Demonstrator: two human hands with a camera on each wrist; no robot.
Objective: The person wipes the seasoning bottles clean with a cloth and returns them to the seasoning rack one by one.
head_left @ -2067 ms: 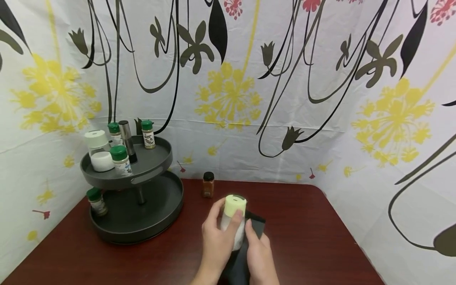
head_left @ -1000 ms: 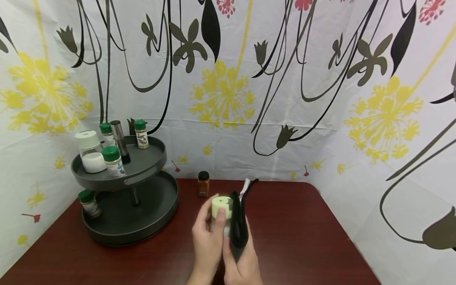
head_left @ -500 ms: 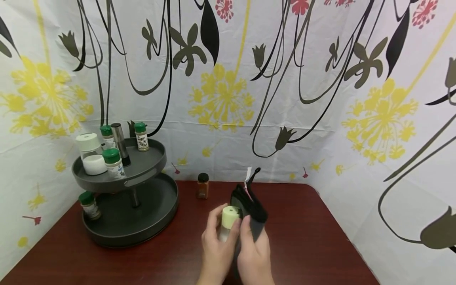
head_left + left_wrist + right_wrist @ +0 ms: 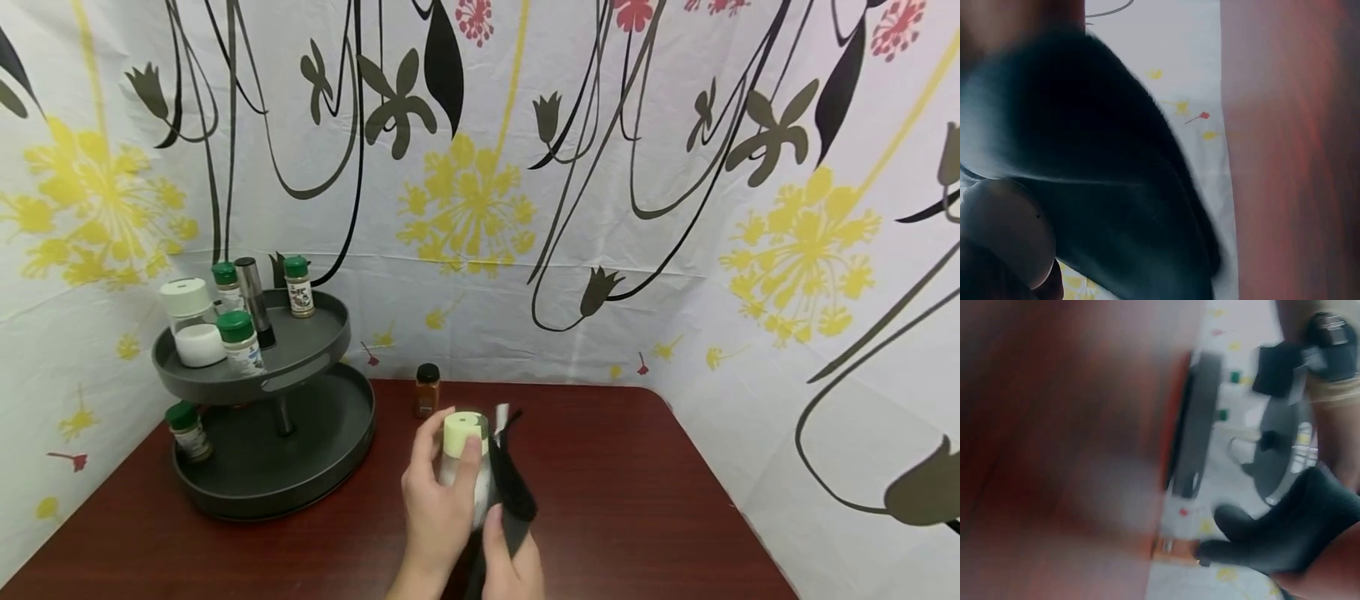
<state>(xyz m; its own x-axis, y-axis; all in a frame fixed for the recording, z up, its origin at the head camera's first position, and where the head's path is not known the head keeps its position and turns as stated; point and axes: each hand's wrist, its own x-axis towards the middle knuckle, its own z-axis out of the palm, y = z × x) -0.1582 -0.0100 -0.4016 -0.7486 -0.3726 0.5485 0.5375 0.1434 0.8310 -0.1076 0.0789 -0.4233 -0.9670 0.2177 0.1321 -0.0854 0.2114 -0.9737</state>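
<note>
Has carried the jar left and slightly up since half a second ago, with the left hand around it, and lowered the right hand along with the dark cloth. Holds the jar roughly upright over the near middle of the surface, well apart from the two-tier stand; cannot tell, with the base hidden, about contact with the surface. Could lose the jar downward through a slack left grip, most likely from a hard push on the cloth side. Might also twist the pale green cap loose by dragging cloth across its edge, and so spill any contents. Might snag the white tag at the cloth's top, or slide a loose fold under the left thumb and spoil the hold. Probably threatens the brown jar behind only through a careless forward reach. Grips the jar in the left hand, thumb up the near side, fingers bent round the far side, forearm rising from below. Pinches the cloth in the right hand, set lower and closer to the body, thumb pointing up along the fabric, remaining fingers mostly hidden.
</note>
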